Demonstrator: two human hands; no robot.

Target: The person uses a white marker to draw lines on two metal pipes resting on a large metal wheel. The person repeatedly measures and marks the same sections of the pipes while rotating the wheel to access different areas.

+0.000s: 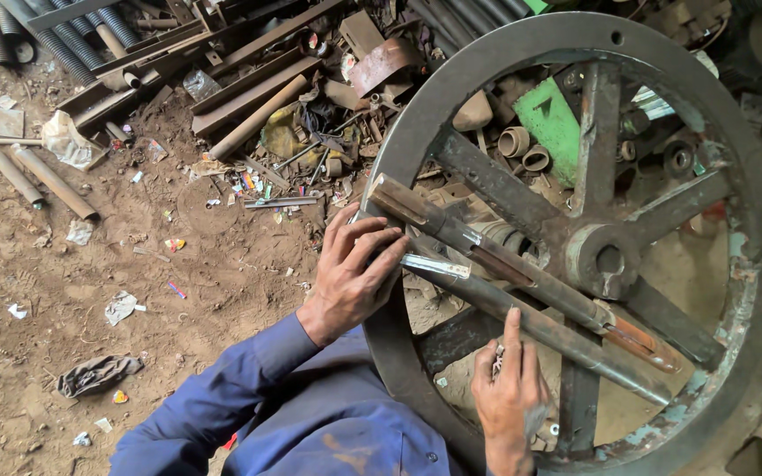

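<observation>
**Rods across the wheel, both hands on**

Rods lie side by side over the big spoked wheel (756,264), crossing near its hub (608,260). My left hand (356,275) grips closed around the near rod (540,326) at the rim; my right hand (509,388) rests open, forefinger along it. Upper rod (504,263) sits untouched. Placement looks done; fixing seemingly remains.

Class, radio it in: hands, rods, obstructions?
Left hand gripping rim of wheel. Right hand touching lower rod. Upper rod alongside, across spokes.
</observation>
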